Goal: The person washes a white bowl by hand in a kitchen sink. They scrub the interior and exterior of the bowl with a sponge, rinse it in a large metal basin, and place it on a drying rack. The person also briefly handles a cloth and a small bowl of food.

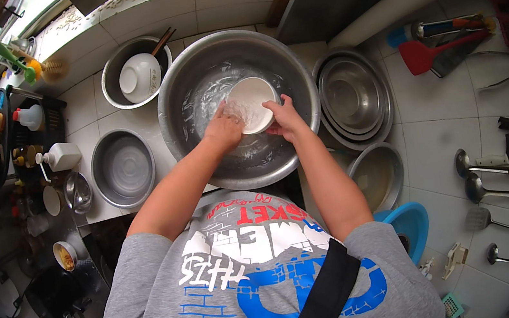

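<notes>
A large round metal basin (248, 169) stands in front of me with water (210, 87) in its bottom. Inside it, a white bowl (257, 95) is tilted with its opening towards me. My right hand (285, 118) grips the bowl's right rim, thumb on the near side and other fingers partly hidden behind it. At the bowl's left edge is my left hand (225, 131), its fingers touching the rim and splashing water. Whether those fingers grip or only rub the bowl is not visible.
Left of the basin are a metal pot (123, 168) and another pot (108, 89) holding an upturned white bowl (139, 77) and chopsticks (162, 41). Nested metal basins (351, 91) stand close on the right, above another basin (376, 176). Ladles (475, 186) hang on the tiled wall.
</notes>
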`<state>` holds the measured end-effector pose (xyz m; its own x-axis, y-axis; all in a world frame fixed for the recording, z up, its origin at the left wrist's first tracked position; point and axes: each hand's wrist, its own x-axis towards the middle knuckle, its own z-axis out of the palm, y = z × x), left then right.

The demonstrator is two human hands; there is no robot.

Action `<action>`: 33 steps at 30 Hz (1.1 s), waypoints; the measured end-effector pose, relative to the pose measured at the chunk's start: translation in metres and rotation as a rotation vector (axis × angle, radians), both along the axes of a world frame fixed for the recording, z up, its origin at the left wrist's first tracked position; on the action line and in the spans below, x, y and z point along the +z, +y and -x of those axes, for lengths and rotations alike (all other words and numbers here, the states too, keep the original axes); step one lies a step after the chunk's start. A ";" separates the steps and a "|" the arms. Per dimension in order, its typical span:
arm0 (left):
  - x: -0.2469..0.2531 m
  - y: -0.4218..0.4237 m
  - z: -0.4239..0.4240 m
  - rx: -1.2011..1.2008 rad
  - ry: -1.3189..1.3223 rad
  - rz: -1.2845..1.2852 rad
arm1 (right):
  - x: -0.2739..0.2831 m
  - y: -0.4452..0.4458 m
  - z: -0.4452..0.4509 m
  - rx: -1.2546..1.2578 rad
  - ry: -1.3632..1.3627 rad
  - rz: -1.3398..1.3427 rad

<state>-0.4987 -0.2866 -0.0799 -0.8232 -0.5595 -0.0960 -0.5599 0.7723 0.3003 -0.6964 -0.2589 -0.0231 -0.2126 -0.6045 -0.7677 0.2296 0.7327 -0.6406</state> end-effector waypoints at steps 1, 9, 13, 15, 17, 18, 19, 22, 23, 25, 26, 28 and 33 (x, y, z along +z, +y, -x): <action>0.004 -0.006 -0.003 -0.016 -0.127 0.169 | -0.003 0.002 0.002 0.007 -0.015 0.051; -0.016 0.019 0.017 0.106 0.356 -0.649 | -0.019 0.007 -0.017 -0.064 -0.063 0.228; -0.007 -0.008 -0.012 0.030 -0.014 0.123 | -0.004 0.010 -0.002 -0.006 -0.027 0.080; 0.008 -0.006 0.001 0.039 -0.003 -0.160 | -0.012 0.014 -0.006 0.060 0.024 0.111; 0.011 -0.002 0.017 0.083 0.132 -0.626 | -0.015 0.016 -0.021 -0.034 0.022 0.229; 0.002 0.003 0.026 0.120 0.268 -0.954 | -0.016 0.015 -0.024 -0.069 -0.004 0.255; -0.002 0.007 0.030 0.153 0.406 -1.282 | -0.013 0.014 -0.026 -0.108 -0.029 0.280; -0.007 0.030 0.017 0.014 0.368 -0.420 | -0.005 0.010 -0.004 0.023 0.028 0.118; -0.008 0.022 0.008 -0.010 0.254 -0.217 | -0.005 0.009 0.001 0.062 0.023 0.095; -0.004 0.002 -0.009 -0.051 0.024 0.187 | -0.007 0.010 0.004 0.053 -0.011 0.139; -0.004 0.002 -0.007 -0.019 0.035 0.086 | -0.008 0.011 0.004 0.050 -0.029 0.160; -0.002 0.002 -0.001 0.055 0.053 -0.113 | 0.004 0.014 -0.007 0.036 -0.086 0.203; -0.005 0.014 0.024 0.190 0.324 -0.847 | 0.002 0.013 -0.032 -0.053 -0.100 0.230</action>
